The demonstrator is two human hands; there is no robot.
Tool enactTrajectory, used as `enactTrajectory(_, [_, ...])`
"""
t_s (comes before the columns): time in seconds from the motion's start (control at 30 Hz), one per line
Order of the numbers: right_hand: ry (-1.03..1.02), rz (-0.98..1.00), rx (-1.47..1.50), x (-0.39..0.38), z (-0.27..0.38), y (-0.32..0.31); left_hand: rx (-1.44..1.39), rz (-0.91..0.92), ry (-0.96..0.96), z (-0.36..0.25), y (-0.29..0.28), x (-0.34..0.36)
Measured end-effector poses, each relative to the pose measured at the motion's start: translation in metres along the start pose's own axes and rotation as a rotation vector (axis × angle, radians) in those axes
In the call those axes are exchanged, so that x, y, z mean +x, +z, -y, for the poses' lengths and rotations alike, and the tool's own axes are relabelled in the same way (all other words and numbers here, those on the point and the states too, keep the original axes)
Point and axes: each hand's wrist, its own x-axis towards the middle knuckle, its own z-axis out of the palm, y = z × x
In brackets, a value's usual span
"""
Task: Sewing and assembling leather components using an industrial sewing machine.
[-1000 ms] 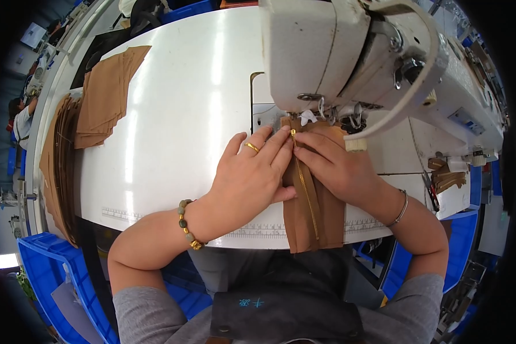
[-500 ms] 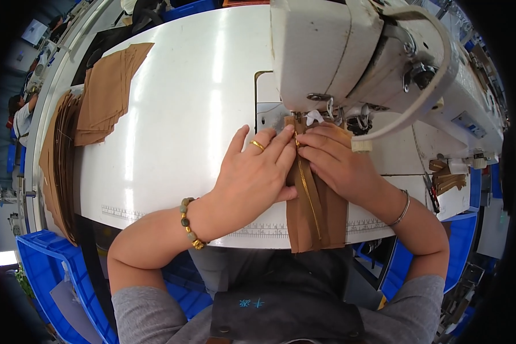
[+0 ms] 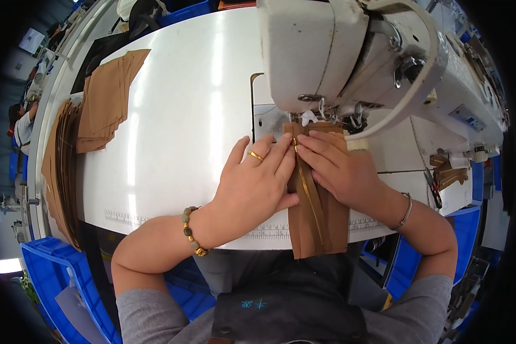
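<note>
A brown fabric piece (image 3: pixel 335 229) with a gold-toothed zipper (image 3: pixel 305 184) running along it lies lengthwise toward me. Its far end is beneath the head of a white sewing machine (image 3: pixel 309 51), close to the needle area; the near end hangs over the table's front edge. My left hand (image 3: pixel 251 182) is open, fingers spread, its fingertips on the fabric's left side beside the zipper. From the right, my right hand (image 3: pixel 348 171) rests with outstretched fingers on the fabric, fingertips touching near the zipper's upper part. The fabric under both palms is hidden.
Brown fabric pieces (image 3: pixel 106 103) lie on the white table (image 3: pixel 178 126) at far left, beside a thick brown stack (image 3: pixel 63 166). Thread snips (image 3: pixel 433 189) and small zipper pieces (image 3: pixel 450 172) are at right. A blue bin (image 3: pixel 57 258) stands lower left. Another person (image 3: pixel 24 126) is at far left.
The whole view has shifted slightly. More of the fabric's far right end now shows above my right fingers. Both hands otherwise keep nearly the same place on the fabric.
</note>
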Motion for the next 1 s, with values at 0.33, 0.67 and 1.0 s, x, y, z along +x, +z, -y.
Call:
enactTrajectory(0.33, [0.046, 0.054, -0.032, 0.001, 0.002, -0.002, 0.016, -0.032, -0.003, 0.005, 0.003, 0.004])
enactTrajectory(0.67, [0.044, 0.065, -0.114, -0.004, 0.004, -0.005, -0.014, -0.047, 0.036, 0.005, 0.003, 0.009])
enactTrajectory(1.0, [0.061, 0.073, -0.12, -0.005, 0.004, -0.006, -0.005, -0.079, 0.052, 0.007, 0.004, 0.011])
